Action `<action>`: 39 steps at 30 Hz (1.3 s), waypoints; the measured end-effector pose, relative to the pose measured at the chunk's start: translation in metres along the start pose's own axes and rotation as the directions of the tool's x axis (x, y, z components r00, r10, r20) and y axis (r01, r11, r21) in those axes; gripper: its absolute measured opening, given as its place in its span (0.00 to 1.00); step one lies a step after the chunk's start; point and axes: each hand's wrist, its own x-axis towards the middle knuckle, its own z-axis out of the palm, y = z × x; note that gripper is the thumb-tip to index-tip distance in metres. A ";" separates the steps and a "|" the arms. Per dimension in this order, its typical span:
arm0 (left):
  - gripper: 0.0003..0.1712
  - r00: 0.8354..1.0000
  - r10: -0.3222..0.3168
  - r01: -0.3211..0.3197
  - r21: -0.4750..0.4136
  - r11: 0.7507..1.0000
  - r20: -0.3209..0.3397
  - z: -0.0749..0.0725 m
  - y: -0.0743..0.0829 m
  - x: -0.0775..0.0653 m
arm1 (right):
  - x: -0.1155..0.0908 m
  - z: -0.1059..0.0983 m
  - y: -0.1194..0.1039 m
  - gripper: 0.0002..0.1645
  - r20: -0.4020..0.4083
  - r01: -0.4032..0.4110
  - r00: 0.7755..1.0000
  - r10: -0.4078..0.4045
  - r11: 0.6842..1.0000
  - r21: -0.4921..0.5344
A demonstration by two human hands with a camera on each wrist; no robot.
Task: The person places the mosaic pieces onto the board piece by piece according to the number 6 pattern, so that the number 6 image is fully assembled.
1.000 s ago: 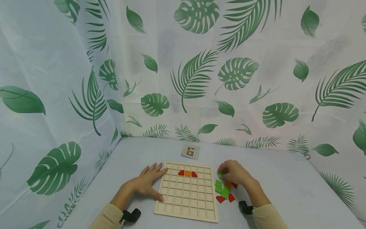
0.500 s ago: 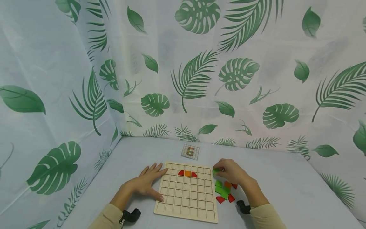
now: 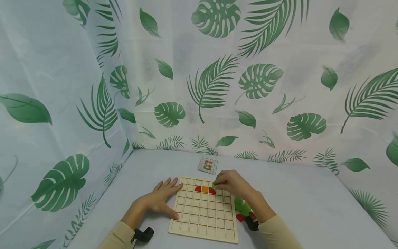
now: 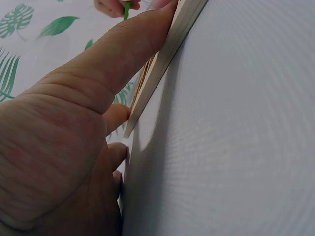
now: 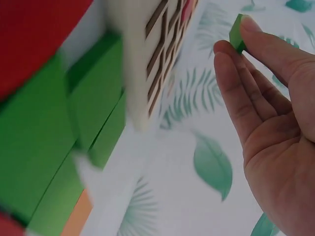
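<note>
A pale wooden grid board (image 3: pixel 202 214) lies on the table. In its upper rows sit a red quarter-round tile (image 3: pixel 198 188), an orange square tile (image 3: pixel 205 189) and another red quarter-round tile (image 3: pixel 212 191). My right hand (image 3: pixel 233 183) pinches a green square tile (image 5: pixel 237 35) between thumb and fingertips, over the board's upper part beside the right red tile. My left hand (image 3: pixel 158 200) spreads its fingers at the board's left edge, the thumb on its lower left rim and the index fingertip at the upper left rim.
Several loose green tiles (image 3: pixel 242 206) and red tiles (image 3: pixel 240 217) lie right of the board, partly hidden by the right wrist and its black camera (image 3: pixel 251 223). A small card (image 3: pixel 207 165) with a coloured grid figure lies behind the board. A leaf-printed curtain (image 3: pixel 217 86) stands behind.
My right hand has carried the green tile left, from beside the loose tiles to over the board's upper rows. My left hand has stayed at the board's left edge.
</note>
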 end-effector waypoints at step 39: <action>0.68 1.000 -0.022 0.022 0.005 1.000 0.002 0.001 -0.003 0.002 | 0.039 0.042 -0.041 0.10 0.183 0.081 0.982 -0.053 0.986 -0.147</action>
